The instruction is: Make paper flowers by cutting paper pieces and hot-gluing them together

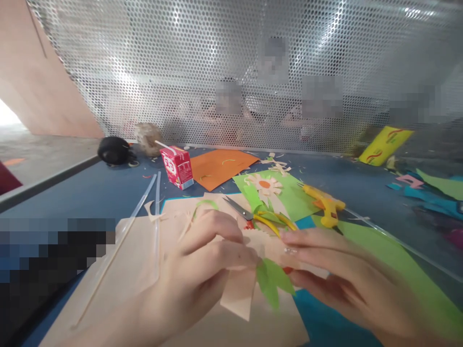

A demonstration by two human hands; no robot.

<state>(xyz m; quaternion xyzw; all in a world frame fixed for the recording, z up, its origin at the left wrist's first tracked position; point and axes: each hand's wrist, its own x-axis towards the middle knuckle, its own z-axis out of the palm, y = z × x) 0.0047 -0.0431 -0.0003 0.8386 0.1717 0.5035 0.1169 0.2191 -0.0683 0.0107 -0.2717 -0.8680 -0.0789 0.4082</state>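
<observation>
Both hands meet low in the head view over a beige paper sheet point(137, 270) on the blue desk point(90, 193). The left hand point(202, 270) is narrowed, its fingertips pinching a beige paper piece point(238, 294) with a small green leaf cutout point(273, 282) at its right edge. The right hand point(336, 274) lies just right of the leaf cutout, fingers stretched flat and close together, their tips touching the same piece. Just behind the leaf cutout lie scissors point(253, 217) with yellow handles. Farther back from it sits a paper flower point(265, 184) on green paper, with a yellow glue gun point(325, 205) to the right and a red juice carton point(178, 166) to the left.
</observation>
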